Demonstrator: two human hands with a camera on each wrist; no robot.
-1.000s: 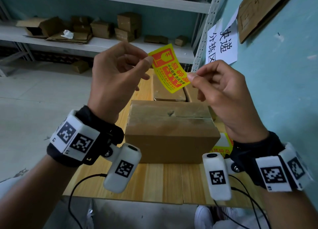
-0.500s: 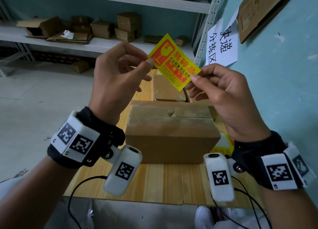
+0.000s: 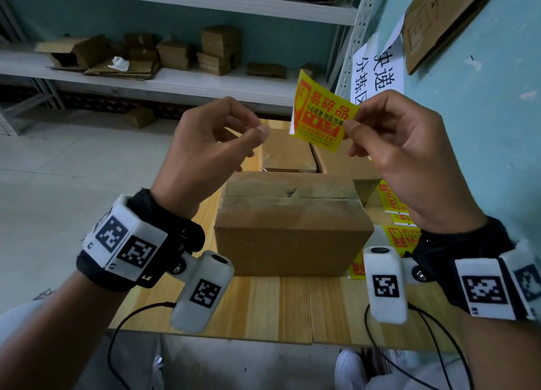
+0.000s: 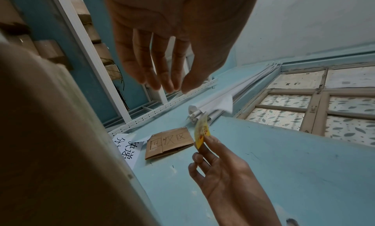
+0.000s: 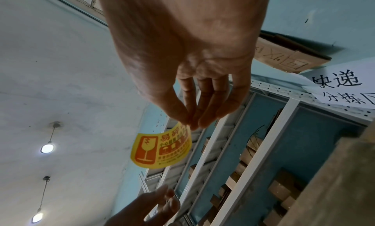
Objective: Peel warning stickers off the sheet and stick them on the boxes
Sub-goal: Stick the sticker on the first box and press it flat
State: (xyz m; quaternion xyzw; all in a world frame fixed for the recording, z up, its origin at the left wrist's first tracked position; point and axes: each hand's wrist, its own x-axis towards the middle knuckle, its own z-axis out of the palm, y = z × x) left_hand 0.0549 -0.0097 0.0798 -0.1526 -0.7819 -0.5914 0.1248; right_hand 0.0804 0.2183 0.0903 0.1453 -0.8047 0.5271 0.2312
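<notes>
A yellow and red warning sticker (image 3: 322, 114) hangs in the air above the table, curled at its left edge. My right hand (image 3: 351, 126) pinches its right edge between thumb and fingers; the right wrist view shows the sticker (image 5: 160, 147) dangling below those fingertips (image 5: 188, 118). My left hand (image 3: 254, 131) hovers just left of the sticker, apart from it, and the left wrist view shows its fingers (image 4: 158, 78) relaxed and holding nothing. Below both hands a closed brown cardboard box (image 3: 292, 222) stands on the wooden table (image 3: 292, 307). The sticker sheet (image 3: 401, 234) lies right of the box.
Two more cardboard boxes (image 3: 287, 152) sit behind the front one. A blue wall with a paper sign (image 3: 377, 73) runs close along the table's right side. Metal shelves (image 3: 175, 79) with small cartons stand behind. Cables hang off the table's front edge.
My left hand has let go of the sticker's left end and drawn slightly away. The right hand alone now holds it, and it has swung rightward and upright.
</notes>
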